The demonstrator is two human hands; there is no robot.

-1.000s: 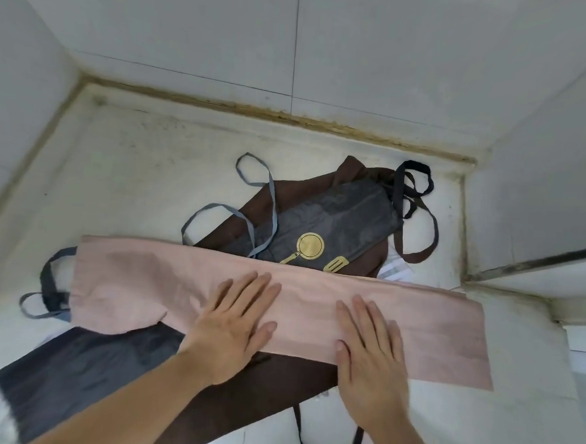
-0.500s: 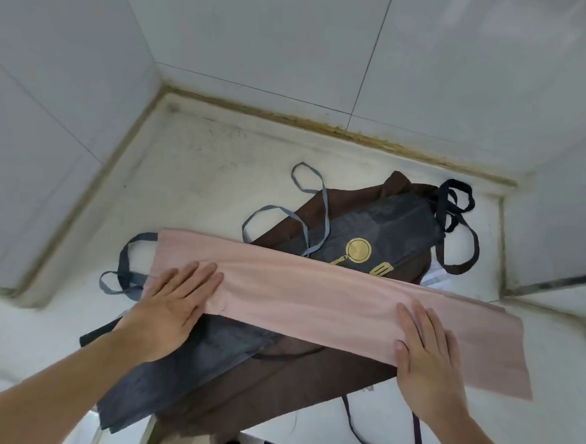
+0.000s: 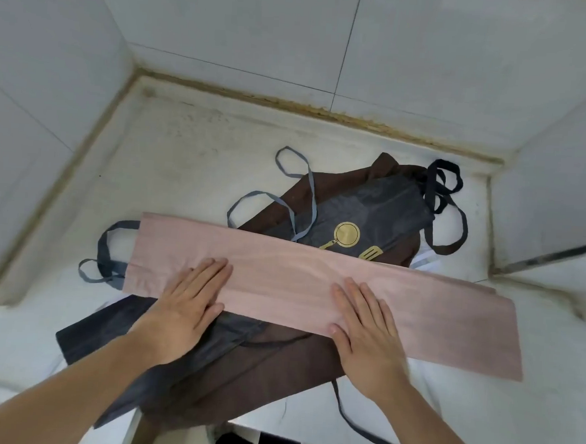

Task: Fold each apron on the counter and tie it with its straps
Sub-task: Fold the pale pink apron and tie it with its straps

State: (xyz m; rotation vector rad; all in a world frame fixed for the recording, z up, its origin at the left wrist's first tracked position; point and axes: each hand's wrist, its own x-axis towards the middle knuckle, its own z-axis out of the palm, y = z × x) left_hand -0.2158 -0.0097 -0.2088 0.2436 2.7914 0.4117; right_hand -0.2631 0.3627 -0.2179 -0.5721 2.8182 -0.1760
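Head view: the left hand (image 3: 185,306) and right hand (image 3: 367,324) are both lying flat, fingers straight, pressing the folded pink apron (image 3: 301,284), which is resting beneath them across the grey apron (image 3: 364,212) and brown apron (image 3: 251,373) on the counter (image 3: 193,154).

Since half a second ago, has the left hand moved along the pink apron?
Yes. The left hand has slid rightward along the pink apron, away from its strap end, toward the right hand.
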